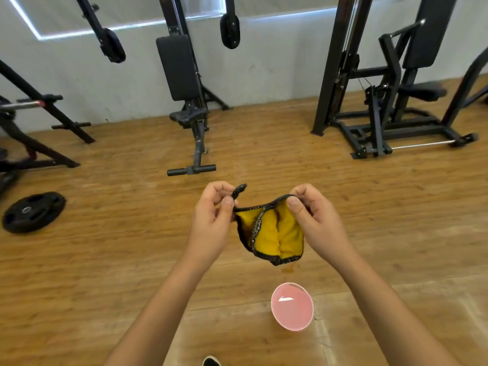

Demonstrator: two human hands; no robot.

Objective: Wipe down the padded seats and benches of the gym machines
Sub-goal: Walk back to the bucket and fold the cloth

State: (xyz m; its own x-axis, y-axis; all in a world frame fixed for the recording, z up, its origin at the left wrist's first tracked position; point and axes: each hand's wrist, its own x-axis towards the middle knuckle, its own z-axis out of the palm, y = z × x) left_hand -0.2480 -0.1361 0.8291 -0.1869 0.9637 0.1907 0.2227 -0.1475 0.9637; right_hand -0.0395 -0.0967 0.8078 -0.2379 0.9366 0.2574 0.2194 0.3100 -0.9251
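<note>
- Nearest the person's feet, a pink tub stands on the wooden floor, just right of a dark shoe tip. Glare on its surface suggests it holds liquid, and it is probably parked there so the cloth can be dipped within easy reach.
- Just beyond the tub, a small wet patch darkens the boards directly beneath the cloth, most likely from drips.
- Above that patch, a yellow cloth with dark speckled trim hangs in the air between both hands, well apart from any pad.
- The left hand pinches the trim at the cloth's left top corner between thumb and forefinger, the other fingers curled in. A tail of trim pokes up past them.
- The right hand pinches the right top edge, thumb pressed over the trim and the remaining fingers curled behind it.
- Held by two corners like this, the cloth is pulled open, seemingly to spread or refold it before wiping; no pad looks wiped yet.
- Far to the left, a black weight plate lies flat on the floor.
- Farther off by the wall, the middle machine's seat and upright back pad face the person and are the closest padding.
- To the far right, another machine offers a seat pad and a tall back pad.
</note>
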